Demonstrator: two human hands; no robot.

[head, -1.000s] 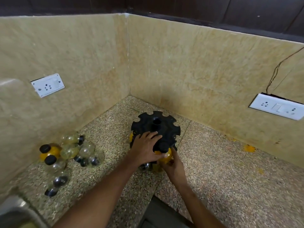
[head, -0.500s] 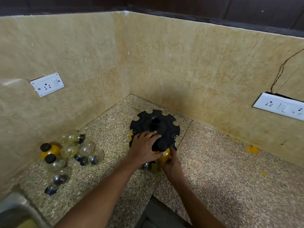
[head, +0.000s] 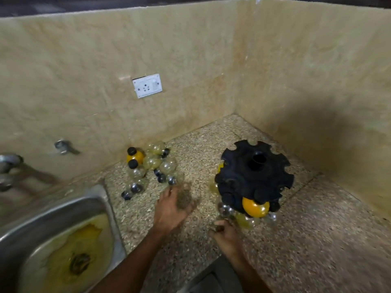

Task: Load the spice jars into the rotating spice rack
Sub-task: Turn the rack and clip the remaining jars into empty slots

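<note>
While the left hand [head: 172, 208] hovers blurred, its grasp unclear, the right hand [head: 227, 234] curls loosely below the spice rack [head: 254, 176].

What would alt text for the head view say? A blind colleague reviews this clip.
A person's left hand reaches over a speckled counter toward a cluster of loose spice jars by the wall, while the right hand hovers near a black rotating spice rack holding an orange-filled jar. A steel sink sits left.
</note>
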